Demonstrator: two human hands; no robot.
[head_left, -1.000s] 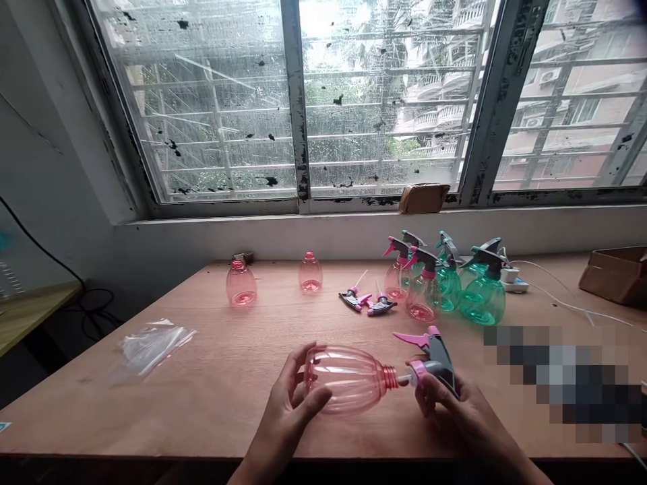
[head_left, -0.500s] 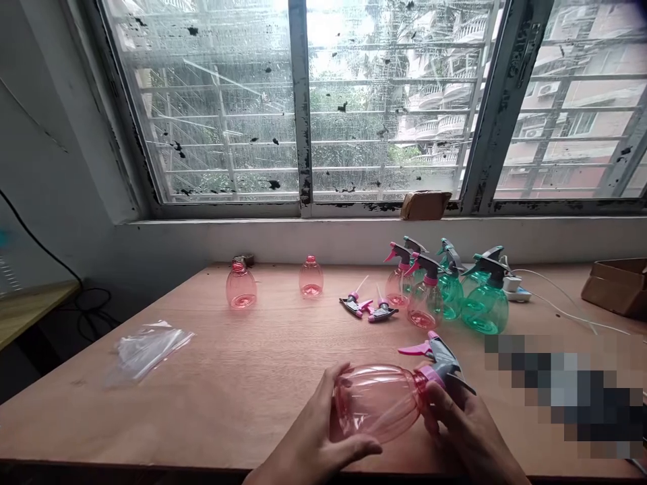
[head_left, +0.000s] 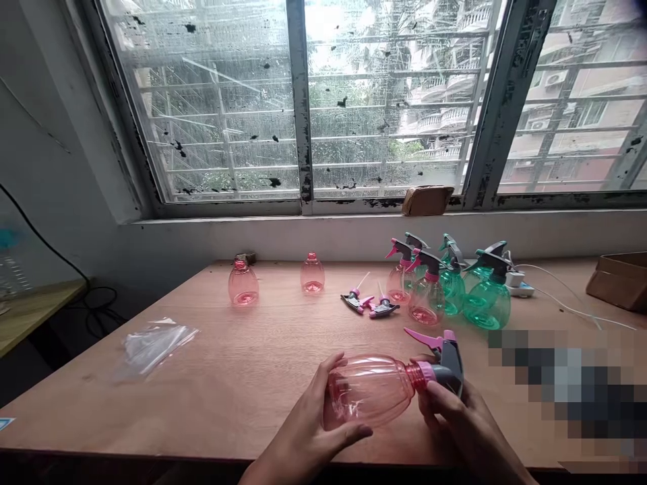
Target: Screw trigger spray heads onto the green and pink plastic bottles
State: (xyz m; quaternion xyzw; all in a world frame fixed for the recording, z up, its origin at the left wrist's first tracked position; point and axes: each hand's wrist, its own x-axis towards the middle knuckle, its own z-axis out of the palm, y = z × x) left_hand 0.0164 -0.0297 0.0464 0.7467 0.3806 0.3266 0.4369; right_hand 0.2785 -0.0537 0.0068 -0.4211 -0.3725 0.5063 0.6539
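A clear pink spray bottle (head_left: 371, 389) lies sideways in the air over the table's front. My left hand (head_left: 308, 421) is wrapped round its base end, thumb along the near side. At its neck, my right hand (head_left: 455, 414) grips the pink collar of the grey and pink spray head (head_left: 447, 364) between thumb and fingers. The head sits at the bottle's mouth, its pink trigger pointing away and to the left; how tightly it is seated I cannot tell. Beyond my hands lie two loose spray heads (head_left: 383, 308). Two pink bottles without heads, a left one (head_left: 243, 286) and another (head_left: 312, 275), stand farther back.
Several pink and green bottles with spray heads (head_left: 486, 303) stand at the back right. A white power strip (head_left: 520, 289) with cables and a brown cardboard box (head_left: 619, 283) are beyond them. Clear plastic bags (head_left: 156, 343) lie left. A blurred patch hides the right front.
The spray head has turned about the bottle's neck, its body now more upright. My right hand's fingers have shifted on the collar. The view has moved slightly.
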